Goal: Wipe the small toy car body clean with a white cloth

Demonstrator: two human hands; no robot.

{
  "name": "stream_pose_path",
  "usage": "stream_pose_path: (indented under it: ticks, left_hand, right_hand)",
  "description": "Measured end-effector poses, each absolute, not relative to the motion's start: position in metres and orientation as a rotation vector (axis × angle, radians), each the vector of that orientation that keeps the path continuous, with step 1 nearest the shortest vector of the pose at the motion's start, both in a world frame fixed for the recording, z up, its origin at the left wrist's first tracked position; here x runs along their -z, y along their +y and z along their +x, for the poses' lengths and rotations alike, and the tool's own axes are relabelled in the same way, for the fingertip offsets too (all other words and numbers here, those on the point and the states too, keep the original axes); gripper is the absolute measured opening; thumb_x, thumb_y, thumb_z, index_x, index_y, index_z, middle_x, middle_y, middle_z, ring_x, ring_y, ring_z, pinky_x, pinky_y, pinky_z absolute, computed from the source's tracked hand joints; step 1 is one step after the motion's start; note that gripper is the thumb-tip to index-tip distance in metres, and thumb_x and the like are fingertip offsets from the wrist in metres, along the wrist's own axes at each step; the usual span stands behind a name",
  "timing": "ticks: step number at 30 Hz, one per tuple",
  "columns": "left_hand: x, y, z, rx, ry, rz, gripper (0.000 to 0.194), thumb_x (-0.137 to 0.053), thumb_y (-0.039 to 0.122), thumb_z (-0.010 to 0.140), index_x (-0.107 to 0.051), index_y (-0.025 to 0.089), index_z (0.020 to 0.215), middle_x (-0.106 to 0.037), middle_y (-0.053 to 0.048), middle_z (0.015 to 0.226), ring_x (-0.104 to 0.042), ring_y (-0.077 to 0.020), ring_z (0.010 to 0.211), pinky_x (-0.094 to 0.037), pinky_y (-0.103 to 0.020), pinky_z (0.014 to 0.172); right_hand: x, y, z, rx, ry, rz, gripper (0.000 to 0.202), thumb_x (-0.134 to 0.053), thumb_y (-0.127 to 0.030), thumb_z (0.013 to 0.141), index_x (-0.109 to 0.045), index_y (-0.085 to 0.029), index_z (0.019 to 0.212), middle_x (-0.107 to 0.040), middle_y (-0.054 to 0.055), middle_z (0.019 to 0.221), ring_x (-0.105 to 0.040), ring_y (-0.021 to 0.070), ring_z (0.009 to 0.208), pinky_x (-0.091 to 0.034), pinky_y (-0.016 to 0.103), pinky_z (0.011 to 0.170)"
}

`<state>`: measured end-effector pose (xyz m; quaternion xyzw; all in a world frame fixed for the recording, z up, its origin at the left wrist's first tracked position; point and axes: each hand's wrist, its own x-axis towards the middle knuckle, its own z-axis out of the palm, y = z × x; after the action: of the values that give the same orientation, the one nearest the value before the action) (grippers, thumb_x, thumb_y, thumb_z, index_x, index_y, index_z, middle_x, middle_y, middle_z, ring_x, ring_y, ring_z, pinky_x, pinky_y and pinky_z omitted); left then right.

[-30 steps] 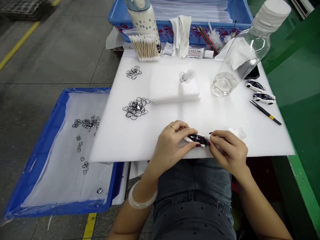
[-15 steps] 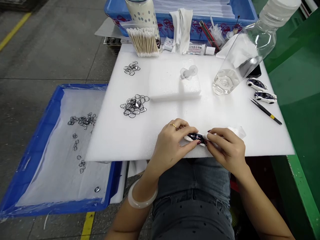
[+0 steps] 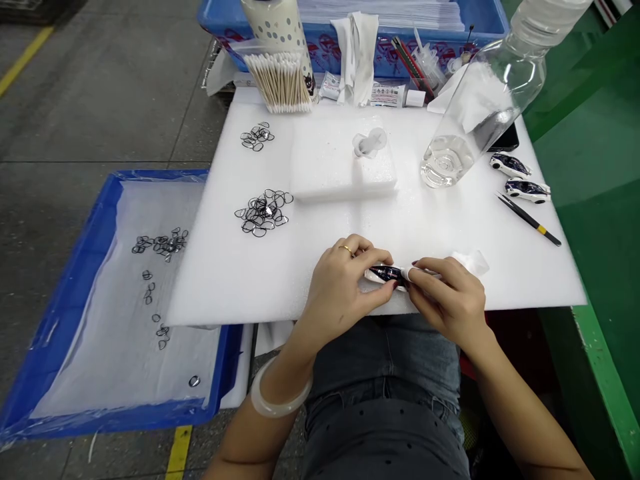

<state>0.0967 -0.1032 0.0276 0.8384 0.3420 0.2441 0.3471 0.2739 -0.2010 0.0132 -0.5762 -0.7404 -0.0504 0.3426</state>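
My left hand pinches a small white toy car with a dark blue-black top, near the front edge of the white foam board. Closed fingers of my right hand meet the car's right end. A small white piece shows at those fingertips, pressed against the car; its kind is unclear. Part of a crumpled white wipe shows just beyond my right hand. Two similar toy cars lie at the board's right side, beside black tweezers with a yellow band.
Several black rings lie in two groups on the board's left. A foam block bears small translucent pieces. Cotton swabs, a tube and a tilted clear bottle stand or lie behind. A lower blue tray holds more rings.
The view has shifted slightly, so the board's things sit a little further left. Both hands keep their hold at the toy car, with only slight finger movement.
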Motion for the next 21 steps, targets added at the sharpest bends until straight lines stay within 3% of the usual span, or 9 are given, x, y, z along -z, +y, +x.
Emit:
stream_pose_path:
  ticks: [13, 21]
  left_hand:
    - [-0.0247, -0.1012, 0.0884, -0.639, 0.805, 2.178, 0.024, -0.075, 0.020, 0.083, -0.068, 0.023, 0.105, -0.059, -0.002, 0.100, -0.058, -0.0198, 0.096, -0.047, -0.038, 0.086]
    - [-0.0253, -0.1022, 0.0881, -0.619, 0.822, 2.131, 0.023, -0.073, 0.019, 0.083, -0.070, 0.023, 0.106, -0.057, -0.002, 0.097, -0.059, -0.0188, 0.090, -0.050, -0.038, 0.086]
  right_hand:
    - [-0.0107, -0.2035, 0.2741, 0.326, -1.858, -1.361, 0.017, -0.065, -0.006, 0.086, -0.062, -0.016, 0.099, -0.064, 0.004, 0.079, -0.054, 0.0127, 0.064, -0.045, 0.026, 0.054]
    - [-0.0053, -0.2045, 0.2693, 0.362, -1.921, -1.367, 0.017, -0.069, -0.011, 0.084, -0.067, -0.017, 0.099, -0.067, 0.008, 0.094, -0.059, 0.0170, 0.075, -0.051, 0.030, 0.062]
